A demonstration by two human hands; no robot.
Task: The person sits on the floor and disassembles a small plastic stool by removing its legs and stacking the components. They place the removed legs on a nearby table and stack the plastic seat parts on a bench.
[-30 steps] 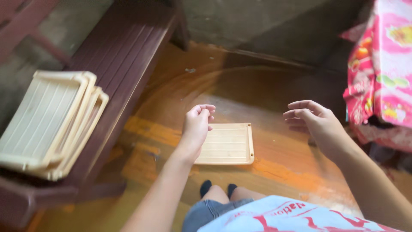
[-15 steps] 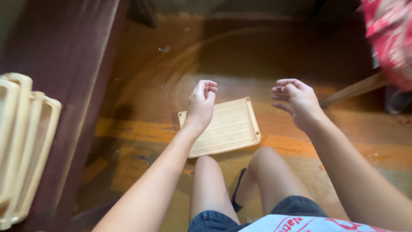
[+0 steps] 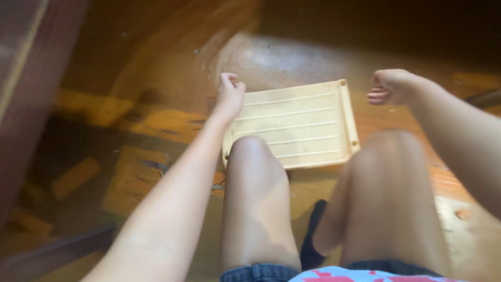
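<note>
Head view: a cream plastic tray (image 3: 297, 122), rectangular with raised ribs running along its length and a low rim, lies flat on the orange-brown wooden floor (image 3: 156, 78), just past the person's 2 bare knees. From the middle of the picture the tray sits toward 12 o'clock, its long sides tilted slightly so the right end is higher in the frame.

The left hand (image 3: 229, 96) is at about 11 o'clock, over the tray's left short edge. Its fingers are curled loosely inward, partly closed, with nothing between them; whether the hand touches the rim cannot be told, since the frame is blurred.

The right hand (image 3: 391, 86) is at about 1 o'clock, just beyond the tray's far right corner and clear of it. Its fingers are folded toward the palm in a loose half-fist, and it has hold of nothing.

The left knee (image 3: 253, 151) covers the tray's near left part; the right knee (image 3: 391, 151) stands just beside its near right corner. A dark sock (image 3: 313, 235) shows between the legs at 6 o'clock. A dark reddish wooden bench edge (image 3: 26, 62) runs along the picture's side at 9 to 10 o'clock, well apart from the tray.
</note>
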